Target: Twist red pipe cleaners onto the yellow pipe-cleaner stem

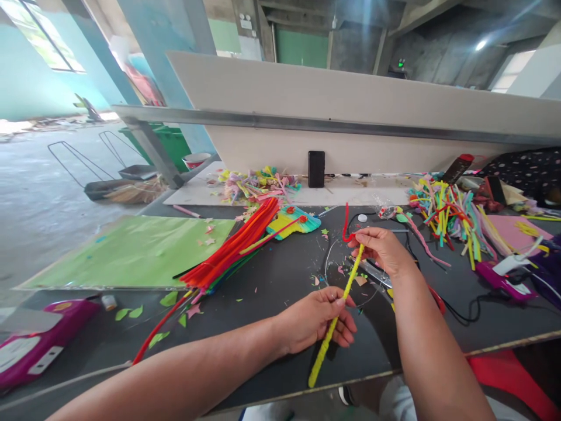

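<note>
My left hand (324, 318) grips a yellow pipe cleaner (323, 354) partway along its length, with thumb and fingertips pinched on it. The yellow stem slants from the lower left up to my right hand (379, 248). There the fingers close on its upper end, together with a red pipe cleaner (346, 222) whose bent tip sticks up to the left. How the two are joined is hidden by the fingers. Left of the hands lies a bundle of red and orange pipe cleaners (232, 245). Metal scissors (372, 272) seem to lie beneath my right wrist, partly covered.
A light green sheet (131, 251) covers the table's left. Glue guns, one purple at left (52, 333) and another at right (504, 278), trail cords. Heaps of cut pipe cleaners (451, 216) lie at the back. A black phone (316, 169) leans against the white board (272, 149).
</note>
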`<state>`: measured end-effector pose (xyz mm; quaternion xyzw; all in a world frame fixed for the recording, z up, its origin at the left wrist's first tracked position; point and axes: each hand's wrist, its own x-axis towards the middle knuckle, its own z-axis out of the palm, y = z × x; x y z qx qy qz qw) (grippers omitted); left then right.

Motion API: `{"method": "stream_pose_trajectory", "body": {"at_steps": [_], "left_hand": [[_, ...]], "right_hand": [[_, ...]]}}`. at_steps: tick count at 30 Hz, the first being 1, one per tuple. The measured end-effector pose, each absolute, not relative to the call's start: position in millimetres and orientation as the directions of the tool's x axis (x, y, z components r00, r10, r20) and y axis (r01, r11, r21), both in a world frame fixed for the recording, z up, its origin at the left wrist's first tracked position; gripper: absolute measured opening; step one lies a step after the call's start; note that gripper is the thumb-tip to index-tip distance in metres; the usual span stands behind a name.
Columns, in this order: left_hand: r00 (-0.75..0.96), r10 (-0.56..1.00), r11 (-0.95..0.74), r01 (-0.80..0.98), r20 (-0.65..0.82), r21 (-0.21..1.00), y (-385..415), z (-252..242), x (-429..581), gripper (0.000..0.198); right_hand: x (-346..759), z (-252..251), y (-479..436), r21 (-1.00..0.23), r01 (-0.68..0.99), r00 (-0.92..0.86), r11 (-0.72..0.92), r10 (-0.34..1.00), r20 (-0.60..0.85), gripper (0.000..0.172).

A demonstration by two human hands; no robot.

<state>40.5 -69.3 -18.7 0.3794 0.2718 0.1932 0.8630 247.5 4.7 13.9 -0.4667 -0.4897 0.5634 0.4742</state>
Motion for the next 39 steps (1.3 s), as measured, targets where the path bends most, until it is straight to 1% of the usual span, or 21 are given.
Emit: {"method": "stream_pose_trajectory", "body": {"at_steps": [3, 5, 6, 7, 8, 9, 10, 11, 12, 13, 15, 18, 20, 22, 24, 26, 28, 31, 33, 37, 39], "left_hand": [[0.812, 0.465, 0.668, -0.061, -0.352, 0.742, -70, -20, 39, 0.032], [0.809, 0.451, 0.662, -0.019, -0.378, 0.749, -66, -21, 37, 0.037], [0.786, 0.481, 0.638, -0.010, -0.388, 0.770, -63, -20, 36, 0.039], [0.738, 0.550, 0.586, -0.008, -0.390, 0.810, -59, -19, 34, 0.040], [0.655, 0.659, 0.495, -0.005, -0.371, 0.869, -53, -18, 31, 0.041], [0.536, 0.786, 0.356, 0.014, -0.308, 0.934, -48, -17, 29, 0.041], [0.385, 0.905, 0.167, 0.072, -0.182, 0.983, -42, -15, 25, 0.038], [0.242, 0.970, -0.033, 0.162, -0.008, 0.986, -36, -12, 22, 0.033], [0.163, 0.970, -0.216, 0.245, 0.180, 0.945, -31, -10, 18, 0.026], [0.146, 0.930, -0.366, 0.309, 0.336, 0.878, -27, -7, 14, 0.018], [0.162, 0.831, -0.551, 0.360, 0.532, 0.753, -24, -2, 7, 0.014], [0.252, 0.701, -0.695, 0.449, 0.667, 0.561, -27, 3, 2, 0.016], [0.359, 0.638, -0.738, 0.538, 0.681, 0.408, -32, 4, 3, 0.020], [0.433, 0.625, -0.729, 0.621, 0.650, 0.287, -35, 3, 7, 0.026], [0.449, 0.660, -0.678, 0.700, 0.602, 0.222, -38, 1, 13, 0.033], [0.438, 0.709, -0.622, 0.758, 0.552, 0.198, -39, 0, 18, 0.038], [0.421, 0.750, -0.588, 0.778, 0.510, 0.222, -39, -1, 21, 0.037], [0.397, 0.787, -0.575, 0.749, 0.473, 0.329, -38, -2, 21, 0.018], [0.377, 0.792, -0.579, 0.711, 0.480, 0.398, -39, -1, 20, 0.007], [0.349, 0.782, -0.610, 0.598, 0.516, 0.520, -45, 8, 22, 0.001], [0.333, 0.798, -0.601, 0.494, 0.502, 0.628, -46, 18, 22, 0.001]], "right_hand": [[246, 12, 5, -0.996, -0.047, -0.133, -0.078, 0.989, -0.071, 0.028], [247, 12, 5, -0.997, -0.026, -0.133, -0.077, 0.988, -0.073, 0.028], [248, 12, 5, -0.997, -0.018, -0.128, -0.076, 0.989, -0.073, 0.028], [248, 12, 5, -0.997, -0.013, -0.123, -0.075, 0.990, -0.072, 0.028], [248, 13, 5, -0.997, -0.008, -0.120, -0.073, 0.990, -0.072, 0.028], [248, 13, 4, -0.997, -0.001, -0.123, -0.072, 0.990, -0.072, 0.028], [247, 14, 4, -0.997, 0.005, -0.132, -0.073, 0.989, -0.073, 0.028], [246, 14, 3, -0.997, 0.012, -0.148, -0.074, 0.986, -0.075, 0.028], [245, 15, 2, -0.997, 0.015, -0.171, -0.078, 0.982, -0.079, 0.027], [243, 15, 0, -0.997, 0.013, -0.198, -0.082, 0.977, -0.083, 0.027], [238, 15, -1, -0.996, -0.003, -0.249, -0.093, 0.964, -0.089, 0.026], [231, 12, -2, -0.995, -0.002, -0.285, -0.099, 0.954, -0.094, 0.024], [227, 9, -1, -0.996, 0.027, -0.303, -0.088, 0.949, -0.092, 0.024], [224, 5, 1, -0.996, 0.052, -0.320, -0.066, 0.944, -0.079, 0.023], [221, 3, 1, -0.997, 0.060, -0.329, -0.044, 0.942, -0.061, 0.022], [219, 2, 1, -0.998, 0.056, -0.337, -0.028, 0.941, -0.045, 0.020], [217, 2, 0, -0.998, 0.057, -0.342, -0.013, 0.939, -0.032, 0.019], [214, 4, -1, -0.993, 0.113, -0.343, 0.016, 0.939, -0.024, 0.018], [212, 5, -1, -0.987, 0.158, -0.355, 0.043, 0.935, -0.016, 0.017], [210, 5, -1, -0.973, 0.221, -0.348, 0.070, 0.937, -0.012, 0.014], [210, 5, -2, -0.968, 0.238, -0.348, 0.078, 0.937, -0.010, 0.014]]}}
